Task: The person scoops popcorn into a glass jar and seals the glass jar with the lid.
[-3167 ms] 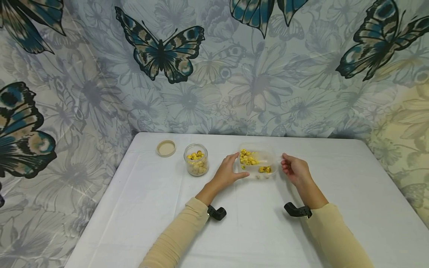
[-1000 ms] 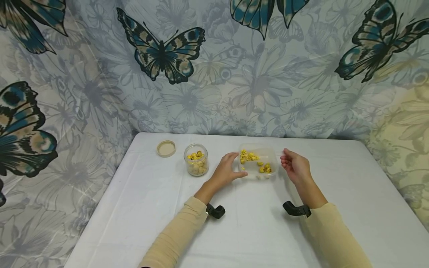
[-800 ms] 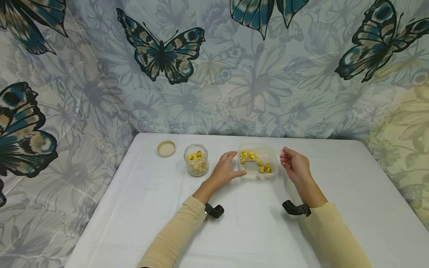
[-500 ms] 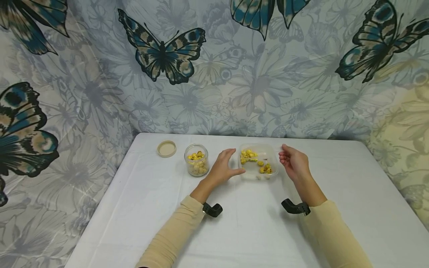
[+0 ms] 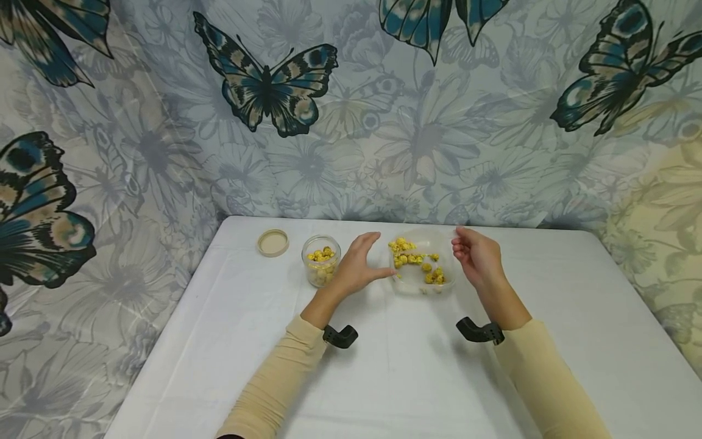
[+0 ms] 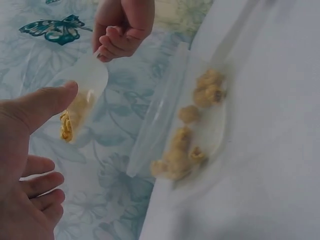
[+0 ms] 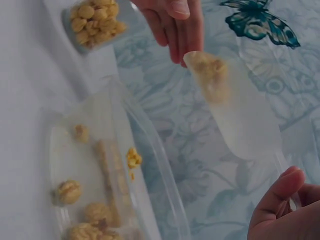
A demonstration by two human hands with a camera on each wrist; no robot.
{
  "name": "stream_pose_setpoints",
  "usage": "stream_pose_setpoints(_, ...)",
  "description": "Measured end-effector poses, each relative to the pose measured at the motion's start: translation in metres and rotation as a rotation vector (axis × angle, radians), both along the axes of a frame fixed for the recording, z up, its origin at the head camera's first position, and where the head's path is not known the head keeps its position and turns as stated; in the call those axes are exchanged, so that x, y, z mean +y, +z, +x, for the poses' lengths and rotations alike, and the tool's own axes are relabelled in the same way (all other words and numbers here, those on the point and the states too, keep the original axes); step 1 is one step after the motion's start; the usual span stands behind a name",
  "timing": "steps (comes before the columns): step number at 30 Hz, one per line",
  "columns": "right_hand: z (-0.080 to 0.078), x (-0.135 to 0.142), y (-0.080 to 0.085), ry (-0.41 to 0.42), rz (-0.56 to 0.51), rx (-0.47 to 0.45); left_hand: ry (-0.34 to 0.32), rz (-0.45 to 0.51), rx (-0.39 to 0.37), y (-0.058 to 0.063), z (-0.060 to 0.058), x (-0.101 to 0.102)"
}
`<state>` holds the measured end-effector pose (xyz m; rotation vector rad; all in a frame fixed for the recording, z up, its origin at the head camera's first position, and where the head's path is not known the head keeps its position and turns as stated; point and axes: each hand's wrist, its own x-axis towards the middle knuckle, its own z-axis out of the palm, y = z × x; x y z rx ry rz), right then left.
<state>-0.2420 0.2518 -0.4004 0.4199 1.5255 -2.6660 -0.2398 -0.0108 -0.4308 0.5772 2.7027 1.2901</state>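
Note:
My right hand [image 5: 479,256] pinches the handle of a translucent scoop [image 7: 250,125], which is raised above the plastic container. A small load of popcorn [image 7: 212,75] lies toward the scoop's front end. My left hand [image 5: 356,265] is beside the scoop's tip, thumb and fingers spread apart, holding nothing; its fingertips come right at the tip in the right wrist view. Below, the clear plastic container [image 7: 172,195] stands on the table with several yellow popcorn pieces [image 6: 175,160] in it.
A glass jar [image 5: 315,275] partly filled with popcorn stands left of the container, partly behind my left hand. Its round beige lid [image 5: 273,242] lies farther left. White cloth covers the table [image 5: 395,366]; a butterfly-patterned fabric [image 5: 351,171] hangs behind.
My right hand has lifted the scoop with popcorn up from the container, moving slightly left. My left hand has come off the container's side and shifted up and left toward the jar.

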Motion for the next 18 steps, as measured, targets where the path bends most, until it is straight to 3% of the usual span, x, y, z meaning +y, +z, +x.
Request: stream_pose_setpoints(18, -0.013, -0.024, 0.017, 0.011, -0.020, 0.071, 0.039, -0.032, 0.087, 0.019, 0.002, -0.023)
